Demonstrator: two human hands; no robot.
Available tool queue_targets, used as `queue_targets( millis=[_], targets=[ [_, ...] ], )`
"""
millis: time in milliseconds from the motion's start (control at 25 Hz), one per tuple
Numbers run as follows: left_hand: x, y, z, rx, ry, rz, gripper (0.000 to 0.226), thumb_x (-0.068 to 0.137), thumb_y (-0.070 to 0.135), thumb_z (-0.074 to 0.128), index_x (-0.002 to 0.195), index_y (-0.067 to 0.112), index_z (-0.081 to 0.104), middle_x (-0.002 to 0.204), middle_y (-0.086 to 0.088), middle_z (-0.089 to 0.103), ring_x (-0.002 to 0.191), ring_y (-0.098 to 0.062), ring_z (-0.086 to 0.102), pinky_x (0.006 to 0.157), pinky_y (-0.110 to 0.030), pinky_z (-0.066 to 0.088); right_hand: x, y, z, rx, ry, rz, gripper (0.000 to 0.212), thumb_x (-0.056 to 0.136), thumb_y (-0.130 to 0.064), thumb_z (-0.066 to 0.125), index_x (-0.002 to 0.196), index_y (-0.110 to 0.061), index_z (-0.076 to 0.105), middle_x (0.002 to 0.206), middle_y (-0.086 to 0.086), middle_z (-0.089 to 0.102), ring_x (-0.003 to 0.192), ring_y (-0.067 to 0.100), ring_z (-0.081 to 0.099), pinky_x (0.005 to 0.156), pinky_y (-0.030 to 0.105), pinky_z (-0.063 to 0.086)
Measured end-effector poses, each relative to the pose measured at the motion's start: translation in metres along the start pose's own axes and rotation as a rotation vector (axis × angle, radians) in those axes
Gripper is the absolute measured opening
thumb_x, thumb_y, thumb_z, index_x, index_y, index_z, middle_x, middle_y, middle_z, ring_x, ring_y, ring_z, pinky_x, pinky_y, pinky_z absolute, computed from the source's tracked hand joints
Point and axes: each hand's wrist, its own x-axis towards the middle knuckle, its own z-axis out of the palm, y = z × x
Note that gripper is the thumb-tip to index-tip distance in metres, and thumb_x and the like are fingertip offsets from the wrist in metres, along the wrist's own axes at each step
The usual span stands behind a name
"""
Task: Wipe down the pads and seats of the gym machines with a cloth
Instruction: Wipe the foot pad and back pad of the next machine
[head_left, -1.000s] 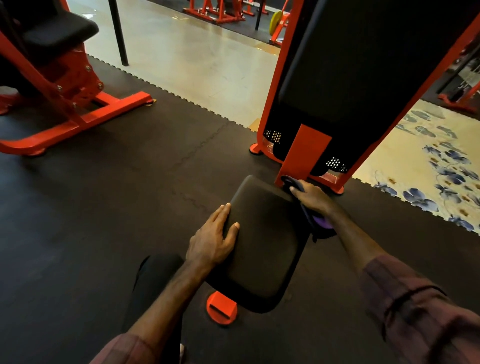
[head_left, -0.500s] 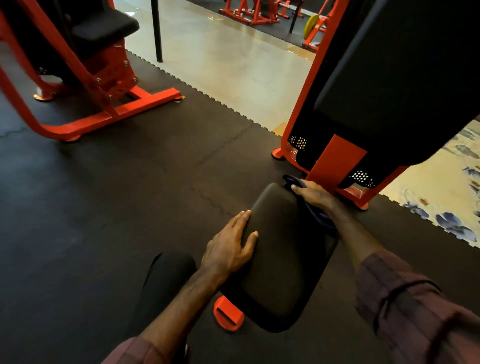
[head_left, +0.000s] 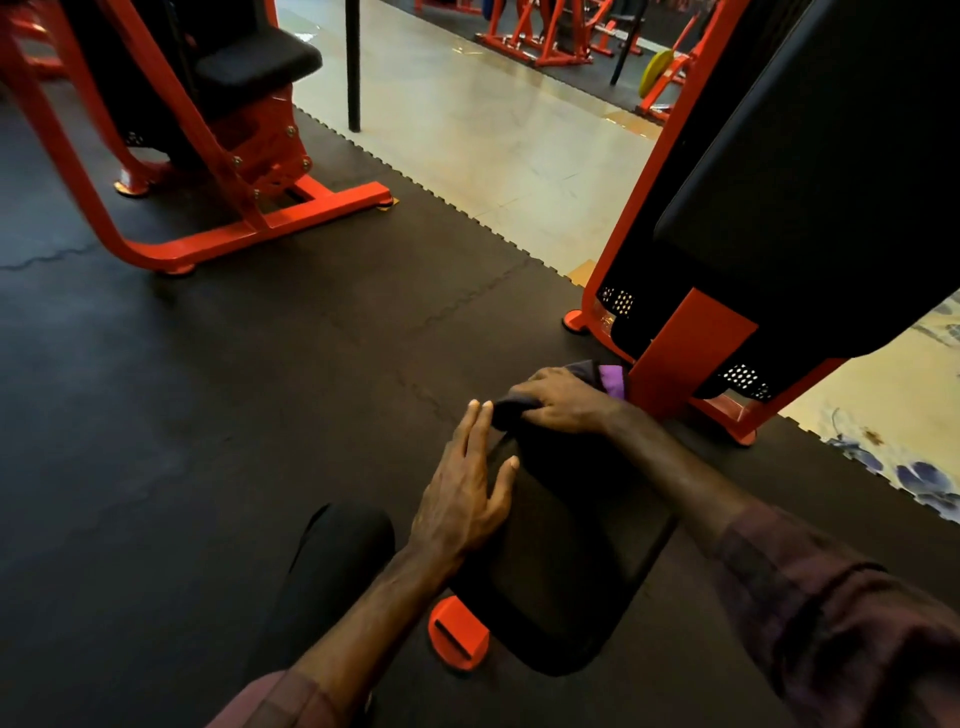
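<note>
A black padded seat (head_left: 566, 561) of a red gym machine sits low in front of me. My right hand (head_left: 563, 400) grips a dark cloth with a purple edge (head_left: 610, 378) and holds it against the seat's far left corner. My left hand (head_left: 462, 493) rests on the seat's left edge with fingers straight and spread. The machine's tall black back pad (head_left: 810, 171) rises at the upper right, tilted over the seat.
A second red machine with a black seat (head_left: 254, 62) stands at the upper left on the black rubber mat (head_left: 208, 389). A black pole (head_left: 353, 62) stands on the pale tiled floor beyond. More red equipment lies far back. My knee (head_left: 337, 551) is beside the seat.
My right hand has slid the cloth leftward along the seat's far edge, from the right corner towards my left hand. The left hand has stayed on the left edge. The view shifted left.
</note>
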Motion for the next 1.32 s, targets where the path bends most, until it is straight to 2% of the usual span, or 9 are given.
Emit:
queue_targets(
  millis=[80, 240, 360, 480, 560, 760, 920, 1120, 1320],
  targets=[
    [-0.001, -0.001, 0.001, -0.002, 0.008, -0.007, 0.083, 0.105, 0.047, 0.054, 0.168, 0.032, 0.002, 0.176, 0.008, 0.000, 0.151, 0.002, 0.011, 0.117, -0.025, 0.023, 0.002, -0.004, -0.007, -0.047, -0.082, 0.019, 0.030, 0.097, -0.057, 0.045, 0.125, -0.057, 0.054, 0.133, -0.002, 0.060, 0.131, 0.022, 0.046, 0.115, 0.052, 0.031],
    [0.001, -0.003, 0.003, -0.007, 0.044, 0.009, 0.084, 0.105, 0.046, 0.054, 0.168, 0.034, 0.001, 0.176, 0.009, -0.001, 0.156, -0.003, 0.011, 0.122, -0.031, 0.027, 0.015, -0.025, -0.020, -0.133, -0.043, 0.192, 0.033, 0.105, -0.051, 0.049, 0.135, -0.042, 0.059, 0.136, 0.001, 0.064, 0.135, 0.026, 0.050, 0.118, 0.057, 0.026],
    [-0.002, -0.004, 0.003, -0.089, 0.134, 0.021, 0.077, 0.104, 0.046, 0.048, 0.168, 0.033, 0.009, 0.176, 0.010, 0.003, 0.157, 0.002, 0.009, 0.126, -0.040, 0.028, 0.010, -0.070, -0.002, -0.186, -0.160, 0.035, 0.038, 0.108, -0.040, 0.049, 0.144, -0.034, 0.059, 0.144, 0.006, 0.064, 0.138, 0.027, 0.054, 0.123, 0.054, 0.025],
    [-0.009, 0.001, -0.004, -0.195, 0.213, -0.005, 0.070, 0.102, 0.043, 0.046, 0.167, 0.032, 0.021, 0.175, 0.010, 0.014, 0.156, 0.006, 0.011, 0.130, -0.049, 0.014, 0.000, -0.083, -0.005, -0.118, -0.201, 0.059, 0.042, 0.110, -0.038, 0.048, 0.152, -0.033, 0.053, 0.150, 0.006, 0.060, 0.143, 0.025, 0.049, 0.126, 0.052, 0.018],
    [-0.015, 0.003, -0.015, -0.309, 0.271, -0.040, 0.064, 0.102, 0.039, 0.047, 0.163, 0.028, 0.032, 0.170, 0.007, 0.030, 0.155, -0.001, 0.026, 0.131, -0.052, 0.020, 0.000, -0.087, -0.009, -0.167, -0.151, 0.167, 0.045, 0.108, -0.044, 0.048, 0.151, -0.033, 0.054, 0.149, 0.005, 0.061, 0.145, 0.025, 0.048, 0.126, 0.055, 0.011],
    [-0.012, 0.006, -0.064, -0.319, 0.291, -0.002, 0.050, 0.104, 0.039, 0.045, 0.152, 0.025, 0.052, 0.151, 0.005, 0.055, 0.137, -0.003, 0.051, 0.117, -0.038, 0.044, -0.034, -0.151, 0.026, -0.169, -0.134, -0.043, 0.039, 0.106, -0.044, 0.056, 0.135, -0.021, 0.067, 0.133, 0.013, 0.069, 0.123, 0.032, 0.063, 0.103, 0.040, 0.041],
    [0.024, 0.047, -0.086, -0.271, 0.216, 0.147, 0.042, 0.108, 0.039, 0.045, 0.144, 0.024, 0.059, 0.139, 0.007, 0.062, 0.126, 0.001, 0.058, 0.108, -0.036, 0.052, -0.075, -0.147, 0.009, 0.242, -0.074, -0.072, 0.037, 0.107, -0.033, 0.062, 0.139, -0.015, 0.066, 0.132, 0.012, 0.070, 0.120, 0.028, 0.066, 0.090, 0.022, 0.049],
    [0.093, 0.136, -0.112, -0.222, 0.122, 0.448, 0.041, 0.108, 0.043, 0.048, 0.143, 0.025, 0.060, 0.139, 0.004, 0.062, 0.127, -0.002, 0.059, 0.104, -0.033, 0.055, -0.166, -0.103, -0.060, 0.606, 0.576, -0.062, 0.028, 0.107, -0.027, 0.060, 0.134, -0.020, 0.067, 0.123, 0.002, 0.073, 0.116, 0.014, 0.067, 0.104, 0.040, 0.053],
    [0.164, 0.270, -0.127, -0.104, 0.087, 0.757, 0.042, 0.111, 0.042, 0.048, 0.151, 0.030, 0.048, 0.154, 0.000, 0.050, 0.136, -0.013, 0.053, 0.103, -0.029, 0.048, -0.285, -0.085, -0.134, 0.772, 1.412, -0.111, 0.032, 0.105, -0.034, 0.056, 0.133, -0.022, 0.066, 0.118, -0.013, 0.075, 0.116, 0.005, 0.069, 0.099, 0.020, 0.052]
  ],
)
